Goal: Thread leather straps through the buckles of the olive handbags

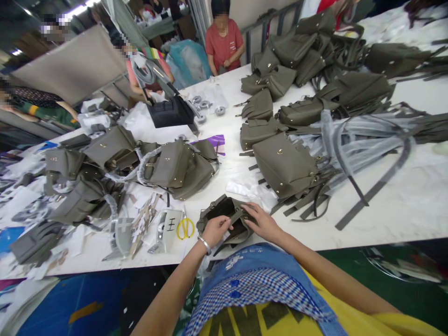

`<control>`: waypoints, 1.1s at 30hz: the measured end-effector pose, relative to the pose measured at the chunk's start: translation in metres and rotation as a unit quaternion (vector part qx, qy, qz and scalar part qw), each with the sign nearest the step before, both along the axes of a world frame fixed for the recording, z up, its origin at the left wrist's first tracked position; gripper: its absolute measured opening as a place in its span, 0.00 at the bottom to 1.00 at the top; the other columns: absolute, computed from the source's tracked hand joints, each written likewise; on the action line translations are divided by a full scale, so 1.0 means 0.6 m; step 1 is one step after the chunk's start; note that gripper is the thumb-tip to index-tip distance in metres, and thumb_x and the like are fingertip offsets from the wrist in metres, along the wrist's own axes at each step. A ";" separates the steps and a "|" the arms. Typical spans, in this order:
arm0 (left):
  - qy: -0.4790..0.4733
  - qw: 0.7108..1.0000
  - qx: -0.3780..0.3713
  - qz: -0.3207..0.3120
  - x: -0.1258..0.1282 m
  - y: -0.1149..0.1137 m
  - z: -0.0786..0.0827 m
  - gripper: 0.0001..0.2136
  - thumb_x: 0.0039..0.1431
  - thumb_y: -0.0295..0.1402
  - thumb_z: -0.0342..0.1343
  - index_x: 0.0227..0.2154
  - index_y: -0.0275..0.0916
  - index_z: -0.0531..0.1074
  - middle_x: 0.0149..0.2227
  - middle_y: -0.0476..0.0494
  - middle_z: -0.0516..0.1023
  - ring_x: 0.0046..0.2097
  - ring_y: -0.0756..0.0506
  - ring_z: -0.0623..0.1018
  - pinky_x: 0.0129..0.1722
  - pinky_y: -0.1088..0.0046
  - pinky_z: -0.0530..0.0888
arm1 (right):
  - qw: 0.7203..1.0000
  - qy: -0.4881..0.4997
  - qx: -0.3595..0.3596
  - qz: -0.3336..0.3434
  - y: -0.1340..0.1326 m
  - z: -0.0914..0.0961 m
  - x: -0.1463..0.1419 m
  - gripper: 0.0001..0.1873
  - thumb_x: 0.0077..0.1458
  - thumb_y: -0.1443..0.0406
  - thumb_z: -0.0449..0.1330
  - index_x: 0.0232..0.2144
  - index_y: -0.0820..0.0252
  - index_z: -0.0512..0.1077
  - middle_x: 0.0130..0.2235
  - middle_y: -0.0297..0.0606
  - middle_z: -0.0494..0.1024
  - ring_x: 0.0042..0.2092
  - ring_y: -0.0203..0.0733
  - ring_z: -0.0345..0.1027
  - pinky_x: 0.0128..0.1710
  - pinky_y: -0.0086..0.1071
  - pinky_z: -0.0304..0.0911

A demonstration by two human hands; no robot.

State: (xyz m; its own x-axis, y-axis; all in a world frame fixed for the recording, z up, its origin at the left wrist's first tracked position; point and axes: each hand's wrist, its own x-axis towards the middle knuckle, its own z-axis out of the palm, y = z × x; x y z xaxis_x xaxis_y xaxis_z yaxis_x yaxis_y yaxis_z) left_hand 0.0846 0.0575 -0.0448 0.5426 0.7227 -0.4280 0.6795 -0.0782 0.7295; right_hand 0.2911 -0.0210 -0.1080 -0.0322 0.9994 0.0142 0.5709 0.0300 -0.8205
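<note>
A small olive-grey handbag [212, 208] rests at the table's near edge in front of me, its dark opening facing up. My left hand [216, 230] is closed on the near part of its opening, thumb and fingers pinched together. At the right side of the same bag, my right hand [262, 223] grips the rim, fingers laid over the edge. What lies under the fingers is hidden. Yellow-handled scissors [185, 228] lie on the table just left of the bag. Beside them is a clear packet [167, 228] with a black mark on it.
Finished-looking olive bags [285, 163] and loose straps [371, 186] are piled on the right. More bags [171, 163] lie left among paper scraps. A black bag [170, 112] stands farther back. Across the white table [231, 107], a person in a red shirt [224, 42] handles something small.
</note>
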 end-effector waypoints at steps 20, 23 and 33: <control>-0.005 0.899 0.282 0.335 -0.053 0.113 0.058 0.25 0.50 0.45 0.58 0.51 0.43 0.66 0.46 0.43 0.75 0.22 0.55 0.64 0.26 0.75 0.65 | 0.999 0.023 -0.012 0.045 0.007 0.024 0.009 0.24 0.54 0.56 0.57 0.53 0.55 0.62 0.53 0.43 0.68 0.53 0.47 0.64 0.53 0.42 0.62; -0.063 0.920 0.074 0.379 -0.060 0.142 0.035 0.24 0.56 0.49 0.50 0.50 0.38 0.69 0.36 0.42 0.76 0.18 0.56 0.59 0.19 0.77 0.59 | 0.999 0.030 -0.005 0.029 0.005 0.019 0.005 0.23 0.53 0.61 0.56 0.52 0.56 0.62 0.54 0.43 0.68 0.54 0.47 0.64 0.54 0.41 0.61; -0.002 0.992 0.060 0.107 -0.057 0.084 0.037 0.19 0.53 0.44 0.56 0.45 0.41 0.75 0.47 0.44 0.78 0.48 0.42 0.75 0.49 0.66 0.70 | 0.998 0.067 0.009 0.000 -0.005 -0.009 0.018 0.24 0.55 0.59 0.56 0.54 0.55 0.61 0.55 0.43 0.68 0.56 0.47 0.62 0.58 0.44 0.59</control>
